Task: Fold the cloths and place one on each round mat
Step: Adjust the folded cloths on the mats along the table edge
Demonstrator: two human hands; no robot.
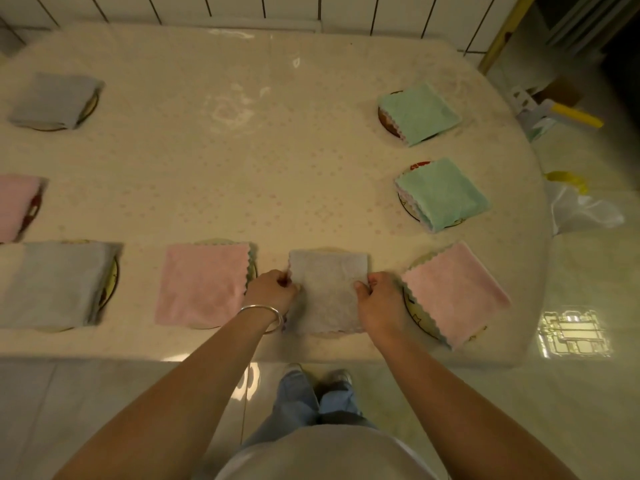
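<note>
both hands (pixel 327 294) pinching grey cloth (pixel 327 292), round mat (pixel 325 250) mostly hidden beneath

A folded grey terry cloth (pixel 327 294) lies flat at the near edge, covering most of a round mat (pixel 325 250) whose rim peeks out beyond its far side. Folded pink terry cloths (pixel 202 284) (pixel 456 293) lie on mats just left and right of it. Two folded green terry cloths (pixel 419 112) (pixel 442 194) sit on mats at far right.
</note>
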